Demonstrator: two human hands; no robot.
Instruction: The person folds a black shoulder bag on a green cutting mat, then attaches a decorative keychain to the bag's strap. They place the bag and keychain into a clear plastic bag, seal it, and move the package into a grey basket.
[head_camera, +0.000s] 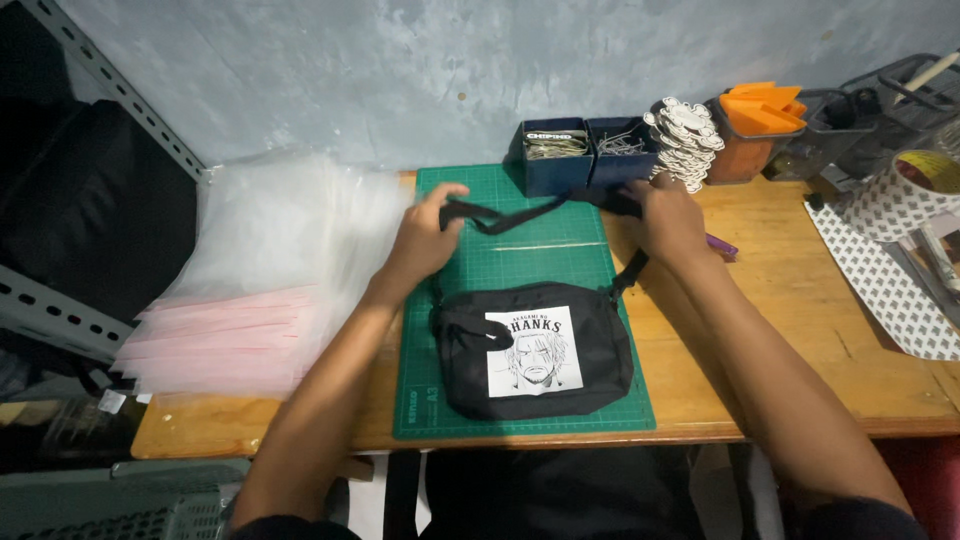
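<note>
left hand (425, 235) gripping black strap (520, 213) end | right hand (665, 218) pinching strap's other end | black sling bag (535, 348) lying flat on green cutting mat (520, 262), wooden table (800, 300)

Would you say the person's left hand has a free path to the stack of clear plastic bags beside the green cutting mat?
Probably yes: the stack of clear plastic bags lies just beside the left hand, nothing between, though that hand grips the black strap.

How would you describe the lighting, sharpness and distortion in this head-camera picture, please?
Head view: even, soft light, no harsh glare; the small black fabric bag with a white printed panel and green cutting mat look sharp; the left hand and right hand on the black strap are slightly soft; wide-angle bending shows at the edges, and the stack of clear plastic sleeves looks washed out.
</note>
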